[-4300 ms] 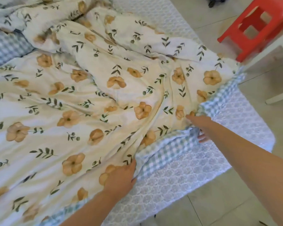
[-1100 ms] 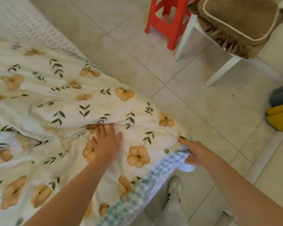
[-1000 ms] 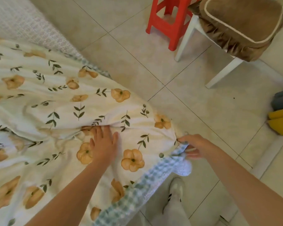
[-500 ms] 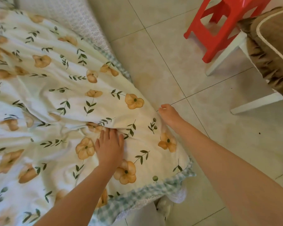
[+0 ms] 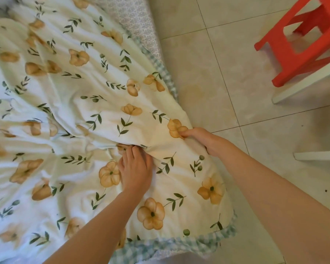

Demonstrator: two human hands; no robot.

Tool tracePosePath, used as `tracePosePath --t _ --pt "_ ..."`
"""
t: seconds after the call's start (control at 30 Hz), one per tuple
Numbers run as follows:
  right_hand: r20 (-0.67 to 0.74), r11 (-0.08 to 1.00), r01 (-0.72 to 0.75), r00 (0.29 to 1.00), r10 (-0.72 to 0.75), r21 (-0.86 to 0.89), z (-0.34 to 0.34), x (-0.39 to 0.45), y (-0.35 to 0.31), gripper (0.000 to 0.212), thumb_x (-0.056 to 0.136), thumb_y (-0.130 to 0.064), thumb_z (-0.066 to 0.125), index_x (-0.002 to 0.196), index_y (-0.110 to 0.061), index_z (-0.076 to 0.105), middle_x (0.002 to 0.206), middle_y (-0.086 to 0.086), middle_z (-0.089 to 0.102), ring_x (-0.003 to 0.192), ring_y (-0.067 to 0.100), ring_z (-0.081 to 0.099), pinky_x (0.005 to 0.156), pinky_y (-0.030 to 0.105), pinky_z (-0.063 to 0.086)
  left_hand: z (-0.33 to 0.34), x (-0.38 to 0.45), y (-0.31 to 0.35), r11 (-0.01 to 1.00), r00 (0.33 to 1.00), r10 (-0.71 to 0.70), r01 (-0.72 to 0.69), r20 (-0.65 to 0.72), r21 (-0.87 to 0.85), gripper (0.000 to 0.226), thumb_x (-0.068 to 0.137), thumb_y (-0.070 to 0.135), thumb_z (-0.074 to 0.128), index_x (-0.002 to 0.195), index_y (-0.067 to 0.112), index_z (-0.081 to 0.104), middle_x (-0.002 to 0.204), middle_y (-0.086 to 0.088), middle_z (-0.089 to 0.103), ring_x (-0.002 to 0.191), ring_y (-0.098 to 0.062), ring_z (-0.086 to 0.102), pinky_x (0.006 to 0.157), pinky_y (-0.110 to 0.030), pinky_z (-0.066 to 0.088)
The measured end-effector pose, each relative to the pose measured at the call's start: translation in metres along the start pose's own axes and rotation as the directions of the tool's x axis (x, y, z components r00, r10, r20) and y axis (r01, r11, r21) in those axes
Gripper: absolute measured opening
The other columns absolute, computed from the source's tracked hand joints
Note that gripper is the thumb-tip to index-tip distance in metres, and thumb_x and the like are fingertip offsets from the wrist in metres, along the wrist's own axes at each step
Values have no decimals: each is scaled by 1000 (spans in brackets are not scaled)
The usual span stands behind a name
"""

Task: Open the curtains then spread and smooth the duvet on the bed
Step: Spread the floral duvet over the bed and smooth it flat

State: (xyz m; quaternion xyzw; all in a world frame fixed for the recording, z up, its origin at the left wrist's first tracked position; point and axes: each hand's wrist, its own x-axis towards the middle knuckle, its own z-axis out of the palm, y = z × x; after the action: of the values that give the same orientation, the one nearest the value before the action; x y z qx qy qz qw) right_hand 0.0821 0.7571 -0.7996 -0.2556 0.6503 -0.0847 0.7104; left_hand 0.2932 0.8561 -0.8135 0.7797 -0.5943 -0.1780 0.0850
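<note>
The cream duvet with orange flowers and green leaves covers the bed, its blue-checked underside showing along the right and bottom edges. It is wrinkled around the middle. My left hand lies on the duvet near the bed's corner, fingertips dug into a fold of fabric. My right hand grips the duvet's right edge, thumb on top of an orange flower, fingers under the cloth. No curtains are in view.
A patterned white mattress cover shows at the top along the bed's side. On the beige tiled floor to the right stand a red plastic stool and a white chair's legs.
My right hand has taken hold of the duvet's side edge, where half a second ago it only reached there. My left hand's fingertips now bunch a fold. The view has shifted.
</note>
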Motion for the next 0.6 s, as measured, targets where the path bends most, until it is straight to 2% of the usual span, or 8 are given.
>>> tracePosePath --t 0.13,0.23,0.3,0.37,0.43,0.5,0.53,0.6 --pt "43 973 30 999 -21 -227 -20 -12 -16 59 71 -38 84 117 -12 59 107 7 70 99 27 67 92 41 53 3 0 19 989 990 -138 138 -7 -57 29 91 36 32 104 14 43 109 -6 50 102 -29 50 92 -47 35" --pt "-25 863 317 935 -355 -392 -18 -40 -23 22 90 -32 66 103 -15 62 83 -4 63 85 19 62 68 26 47 -4 1 40 931 955 -287 261 -71 -254 41 97 35 39 131 14 35 136 -8 38 120 -30 42 103 -53 27" --pt "-61 675 558 748 -661 -482 -17 -71 -21 19 98 -27 55 99 -10 65 69 -9 54 66 10 53 57 25 37 -17 2 52 928 941 -278 211 -195 -306 50 98 36 37 144 18 26 145 -6 31 126 -28 37 106 -55 25" --pt "-111 472 785 470 -876 -402 -23 -107 -12 17 99 -14 54 96 -4 67 59 -12 45 52 5 39 52 19 31 -28 1 68 943 909 -226 113 -350 -314 52 98 31 33 148 19 23 148 -5 30 130 -24 36 105 -51 26" --pt "-143 379 860 351 -925 -341 -38 -127 13 16 97 -4 54 100 -3 69 61 -6 51 52 4 38 50 16 30 -32 -7 83 970 884 -155 52 -442 -238 53 97 22 31 149 18 23 152 -5 31 133 -19 34 105 -44 25" --pt "-136 515 738 512 -848 -436 -61 -111 57 19 100 -12 49 108 -9 66 69 0 59 58 14 50 51 22 36 -21 -13 81 991 965 -115 95 -234 -95 53 99 25 30 151 21 21 157 0 25 141 -15 24 112 -46 16" --pt "-80 603 562 691 -719 -566 -76 -94 81 18 101 -19 46 103 -14 64 70 1 57 62 19 55 53 27 37 -12 -19 76 991 991 -132 133 -20 34 54 100 32 26 152 23 18 159 3 19 145 -13 17 115 -51 10" --pt "47 487 165 968 -246 -857 -105 -63 117 20 97 -21 45 80 -17 56 70 3 54 68 26 58 58 31 40 4 -29 61 951 915 -225 131 334 281 59 100 43 20 154 23 8 162 6 6 147 -14 6 114 -60 4"
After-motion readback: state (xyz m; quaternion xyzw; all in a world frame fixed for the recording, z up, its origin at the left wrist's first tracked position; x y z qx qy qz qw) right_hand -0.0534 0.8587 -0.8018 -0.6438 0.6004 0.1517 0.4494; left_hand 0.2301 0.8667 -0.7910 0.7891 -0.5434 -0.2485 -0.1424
